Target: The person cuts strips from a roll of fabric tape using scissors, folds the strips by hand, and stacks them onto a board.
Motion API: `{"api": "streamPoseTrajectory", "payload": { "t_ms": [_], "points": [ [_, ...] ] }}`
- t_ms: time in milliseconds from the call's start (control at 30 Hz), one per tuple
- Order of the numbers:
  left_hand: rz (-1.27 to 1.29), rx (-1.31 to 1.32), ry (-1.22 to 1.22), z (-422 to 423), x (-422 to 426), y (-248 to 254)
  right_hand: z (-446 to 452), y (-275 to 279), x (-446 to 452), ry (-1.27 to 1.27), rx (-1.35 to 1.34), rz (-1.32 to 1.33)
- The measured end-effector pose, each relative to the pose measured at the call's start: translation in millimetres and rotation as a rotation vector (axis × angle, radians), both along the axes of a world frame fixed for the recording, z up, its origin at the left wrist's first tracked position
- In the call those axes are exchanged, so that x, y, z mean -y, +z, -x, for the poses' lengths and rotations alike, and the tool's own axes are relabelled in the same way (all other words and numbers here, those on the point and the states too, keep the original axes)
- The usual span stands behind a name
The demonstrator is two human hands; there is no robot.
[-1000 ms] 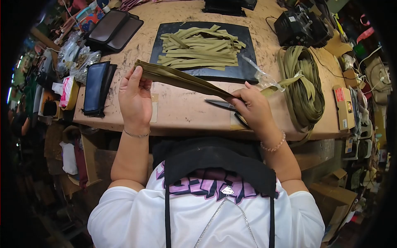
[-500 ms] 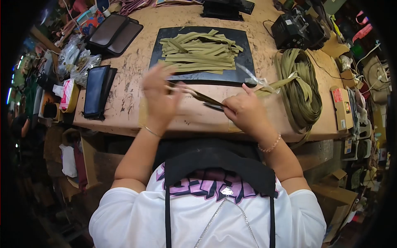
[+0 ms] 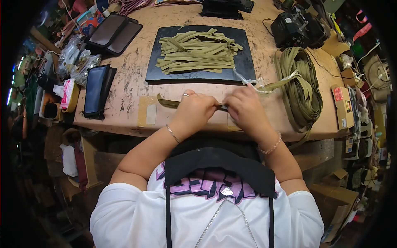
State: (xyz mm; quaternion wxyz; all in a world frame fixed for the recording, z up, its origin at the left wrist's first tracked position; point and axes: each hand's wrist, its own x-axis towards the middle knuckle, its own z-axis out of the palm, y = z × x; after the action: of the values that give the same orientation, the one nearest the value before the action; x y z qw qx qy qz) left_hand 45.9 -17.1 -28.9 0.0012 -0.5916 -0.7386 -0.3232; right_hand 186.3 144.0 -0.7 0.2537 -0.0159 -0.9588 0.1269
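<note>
A strip of olive zipper tape (image 3: pixel 167 103) is pinched in my left hand (image 3: pixel 194 110), its free end lying out to the left over the table. My right hand (image 3: pixel 247 108) is closed close beside it, fingers pressed together at the tape's other end. A small dark piece shows between the two hands; I cannot make out what it is. Past my right hand, olive tape runs to a large looped coil of zipper tape (image 3: pixel 298 89). Many cut zipper strips (image 3: pixel 198 51) lie piled on a black board (image 3: pixel 198 77) in front of my hands.
Clear plastic wrap (image 3: pixel 250 78) lies at the board's right corner. Dark wallets or pouches (image 3: pixel 97 91) and dark panels (image 3: pixel 111 34) are on the left. A black device (image 3: pixel 291 31) and a cardboard box (image 3: pixel 342 108) stand right. The table's front edge is near my forearms.
My left hand has come down and right, meeting my right hand. The strip, earlier stretched between the hands, now trails left from my left hand. My right hand has shifted slightly right.
</note>
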Motion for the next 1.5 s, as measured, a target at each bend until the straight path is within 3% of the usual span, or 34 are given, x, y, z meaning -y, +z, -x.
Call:
{"api": "streamPoseTrajectory", "payload": {
  "t_ms": [33,133,233,367,633,733,833,867,967,1167,1367,1500],
  "points": [
    [0.029,0.025,0.010,5,1,6,1,1,1,-0.021,-0.103,0.027],
    [0.291,0.616,0.154,22,7,34,-16,-2,-12,-0.183,0.125,0.148],
    [0.166,0.945,-0.032,44,13,31,-36,-34,-36,-0.079,0.369,-0.009],
    [0.194,1.126,-0.019,51,14,46,-49,-50,-30,-0.065,0.298,0.001],
    [0.097,1.214,-0.010,60,4,53,-61,-35,-11,-0.189,0.285,0.337],
    [0.052,1.213,0.001,63,1,55,-67,-38,-8,-0.188,0.427,0.958],
    [0.008,1.236,0.000,62,-3,58,-72,-48,-5,-0.095,0.566,1.333],
    [0.001,1.243,-0.002,60,-4,59,-75,-46,-3,0.001,0.477,1.215],
    [0.011,1.236,-0.029,56,-10,60,-68,-49,0,0.096,0.499,1.338],
    [0.057,1.230,-0.024,38,-11,57,-47,-43,15,0.137,0.391,1.340],
    [-0.005,1.274,-0.025,36,-13,46,-35,-39,25,0.008,0.384,1.210],
    [-0.020,1.252,-0.018,36,-13,42,-35,-30,27,-0.062,0.429,1.283]
  ]
}}
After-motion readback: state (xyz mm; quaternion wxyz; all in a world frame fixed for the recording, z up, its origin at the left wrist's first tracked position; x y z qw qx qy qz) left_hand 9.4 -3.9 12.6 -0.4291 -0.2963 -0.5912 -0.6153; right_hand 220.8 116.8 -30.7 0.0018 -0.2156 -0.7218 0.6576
